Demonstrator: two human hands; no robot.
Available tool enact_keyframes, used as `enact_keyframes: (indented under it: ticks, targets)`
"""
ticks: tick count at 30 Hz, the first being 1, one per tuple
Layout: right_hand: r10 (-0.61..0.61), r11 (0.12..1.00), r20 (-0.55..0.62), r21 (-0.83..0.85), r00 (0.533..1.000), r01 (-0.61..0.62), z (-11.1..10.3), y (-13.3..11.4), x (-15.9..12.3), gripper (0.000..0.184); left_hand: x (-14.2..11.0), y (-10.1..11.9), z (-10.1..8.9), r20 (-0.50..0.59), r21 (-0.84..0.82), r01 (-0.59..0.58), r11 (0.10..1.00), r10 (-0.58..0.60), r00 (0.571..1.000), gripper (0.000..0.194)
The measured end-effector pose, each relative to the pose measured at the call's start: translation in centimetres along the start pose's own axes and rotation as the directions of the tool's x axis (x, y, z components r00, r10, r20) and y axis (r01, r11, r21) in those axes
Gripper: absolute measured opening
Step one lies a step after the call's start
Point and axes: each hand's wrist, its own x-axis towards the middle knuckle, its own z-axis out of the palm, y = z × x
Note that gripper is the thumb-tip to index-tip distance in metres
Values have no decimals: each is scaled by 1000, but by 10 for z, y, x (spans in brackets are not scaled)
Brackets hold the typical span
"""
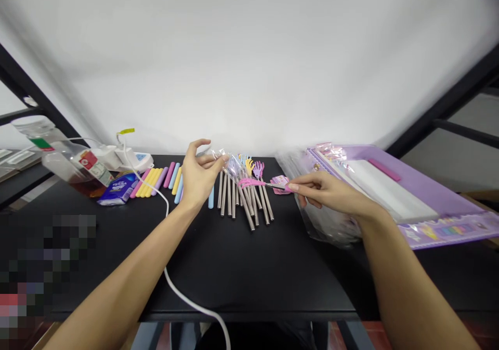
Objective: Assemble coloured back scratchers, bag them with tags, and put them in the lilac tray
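Note:
My left hand (199, 172) pinches the end of a small clear plastic sleeve (230, 163) above a row of metal sticks with coloured hand-shaped tips (244, 197) lying on the black table (241, 272). My right hand (325, 190) grips one pink hand-tipped stick (255, 183) by its handle end, its pink tip pointing left toward the sleeve. A small pink card (279, 182) lies just behind the stick.
Pastel tubes (156, 180) lie at the back left beside a blue tissue pack (119, 189), a clear bottle (66, 158) and a white power strip (125, 158) with its cable (183, 293). A purple tray (421, 199) holding clear bags stands at right. White wall behind.

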Motion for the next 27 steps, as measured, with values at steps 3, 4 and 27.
enact_keyframes:
  ticks: [3,4,27]
  targets:
    - [-4,1000,-49,-4,999,4,-3,0,-2,44,-1,-1,0,-12,16,-13,1000,13,1000,55]
    - [-4,1000,-70,-4,998,3,-3,2,-2,44,-1,-1,0,-14,16,-15,1000,16,1000,54]
    - [-140,988,-205,34,969,150,3,4,7,30,-7,-4,5,94,-17,12,1000,-11,995,72]
